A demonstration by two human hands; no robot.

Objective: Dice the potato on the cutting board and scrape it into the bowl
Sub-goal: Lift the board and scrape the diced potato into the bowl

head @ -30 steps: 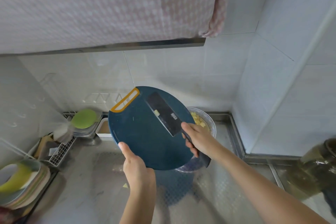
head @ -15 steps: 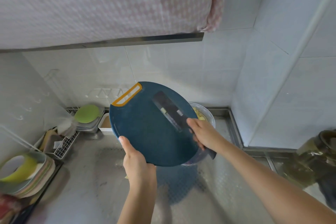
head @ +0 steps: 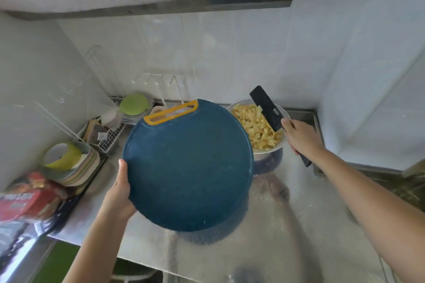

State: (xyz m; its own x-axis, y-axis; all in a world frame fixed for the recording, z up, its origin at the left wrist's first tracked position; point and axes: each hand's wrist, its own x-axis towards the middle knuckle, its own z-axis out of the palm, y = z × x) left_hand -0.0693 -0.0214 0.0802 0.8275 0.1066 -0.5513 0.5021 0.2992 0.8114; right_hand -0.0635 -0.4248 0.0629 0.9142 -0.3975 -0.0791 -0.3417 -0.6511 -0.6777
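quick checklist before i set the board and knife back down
1. Board cleared of potato: ok. The cutting board shows no pieces on its visible face.
2. Potato in place: ok. The diced potato sits in the bowl.
3. Board grip: ok. The left hand holds its lower left edge; it is tilted above the counter.
4. Knife grip: ok. The right hand grips the knife by the handle, blade over the bowl.
5. Blade clean: cannot tell. A pale speck on it may be potato.
6. Landing spot: cannot tell. The board hides the counter beneath it.
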